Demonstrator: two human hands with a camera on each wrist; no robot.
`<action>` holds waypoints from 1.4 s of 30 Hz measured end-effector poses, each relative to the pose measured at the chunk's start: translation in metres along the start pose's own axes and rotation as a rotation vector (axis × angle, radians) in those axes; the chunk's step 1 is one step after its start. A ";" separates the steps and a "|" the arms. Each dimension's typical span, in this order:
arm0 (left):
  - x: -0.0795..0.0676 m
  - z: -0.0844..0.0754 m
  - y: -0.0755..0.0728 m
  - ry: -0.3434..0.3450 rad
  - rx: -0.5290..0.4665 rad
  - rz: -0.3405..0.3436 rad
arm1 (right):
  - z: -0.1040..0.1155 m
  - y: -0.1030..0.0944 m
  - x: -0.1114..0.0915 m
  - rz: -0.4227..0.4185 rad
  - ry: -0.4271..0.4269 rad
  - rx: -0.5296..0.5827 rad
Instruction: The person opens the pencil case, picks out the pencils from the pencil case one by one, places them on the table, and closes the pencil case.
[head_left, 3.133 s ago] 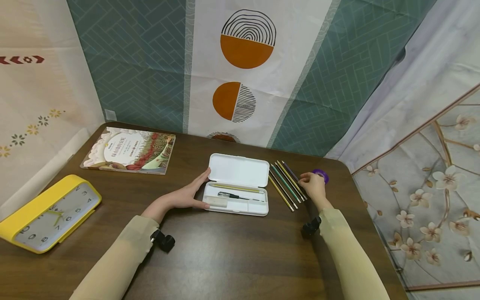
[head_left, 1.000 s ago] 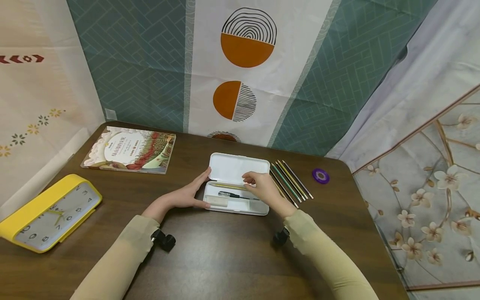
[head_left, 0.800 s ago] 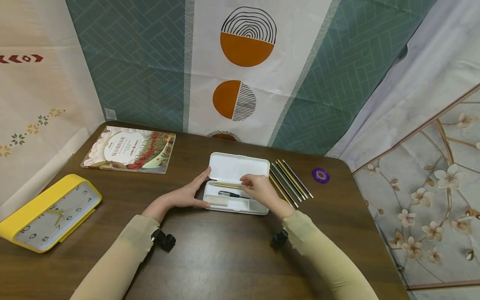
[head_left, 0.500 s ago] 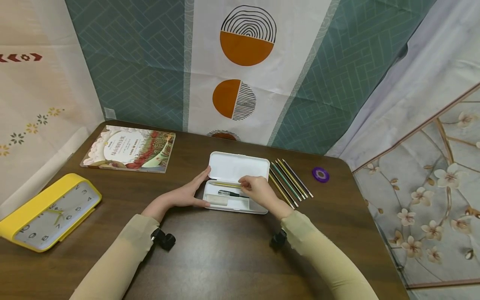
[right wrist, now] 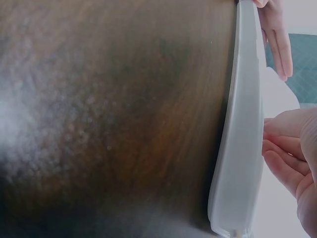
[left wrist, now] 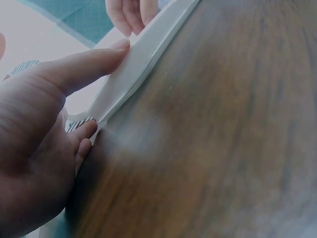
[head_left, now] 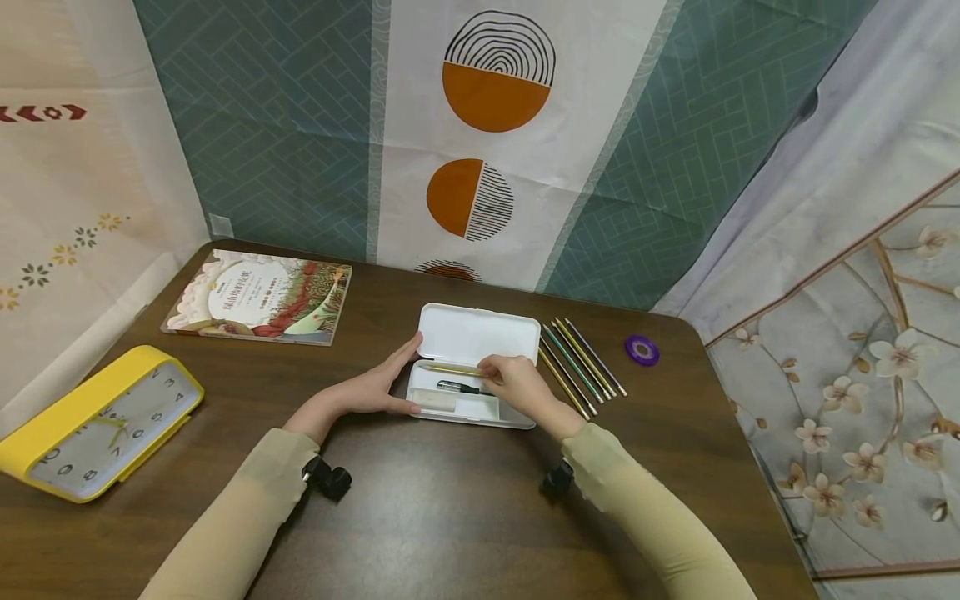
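Observation:
A white pencil case lies on the table with its lid folded back. Inside are a yellow pencil, a small black-handled tool with a clear tip and a whitish eraser. My left hand braces the case's left side, its fingers at the lid and its thumb at the front corner, fingers fairly straight. My right hand reaches over the case, fingertips pinching the yellow pencil near its right end. That end is hidden by the hand. In the right wrist view, the case wall hides these fingertips.
Several pencils lie side by side just right of the case. A purple tape roll sits further right. At the left are a picture book and a yellow clock. Curtains rise behind the table.
My right hand has left the dark pencil beside the tape roll, that pencil now lying with the others, and moved left to the yellow pencil in the case. My left hand stays put.

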State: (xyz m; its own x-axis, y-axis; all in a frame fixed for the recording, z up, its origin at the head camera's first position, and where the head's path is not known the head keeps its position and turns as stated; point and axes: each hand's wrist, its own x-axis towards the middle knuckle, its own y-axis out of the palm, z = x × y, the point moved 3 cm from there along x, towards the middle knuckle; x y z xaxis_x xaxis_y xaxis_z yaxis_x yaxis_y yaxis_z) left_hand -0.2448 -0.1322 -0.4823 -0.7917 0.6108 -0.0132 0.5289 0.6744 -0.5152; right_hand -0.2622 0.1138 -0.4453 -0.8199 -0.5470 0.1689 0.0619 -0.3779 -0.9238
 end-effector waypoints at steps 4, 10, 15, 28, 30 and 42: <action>0.000 -0.001 0.000 0.001 0.000 0.000 | 0.000 0.001 0.000 0.001 0.007 0.003; 0.000 0.000 0.000 0.000 0.009 -0.002 | -0.001 0.002 0.000 -0.003 0.006 0.003; 0.000 0.000 0.000 0.005 0.011 -0.002 | -0.002 0.003 -0.001 -0.006 0.006 -0.002; 0.000 0.000 0.000 -0.003 0.006 -0.004 | -0.002 0.005 -0.002 0.005 0.015 0.028; 0.000 0.000 0.000 -0.002 0.004 -0.004 | -0.002 0.005 -0.002 0.007 0.011 0.028; 0.000 0.002 0.000 0.009 0.015 -0.007 | -0.001 0.005 -0.004 0.004 -0.006 0.016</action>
State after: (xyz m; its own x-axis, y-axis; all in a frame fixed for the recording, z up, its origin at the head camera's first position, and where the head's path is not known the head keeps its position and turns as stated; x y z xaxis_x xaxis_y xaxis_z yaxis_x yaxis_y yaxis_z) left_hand -0.2454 -0.1326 -0.4837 -0.7927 0.6096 -0.0019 0.5186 0.6727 -0.5277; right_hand -0.2587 0.1147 -0.4510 -0.8164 -0.5529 0.1668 0.0747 -0.3876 -0.9188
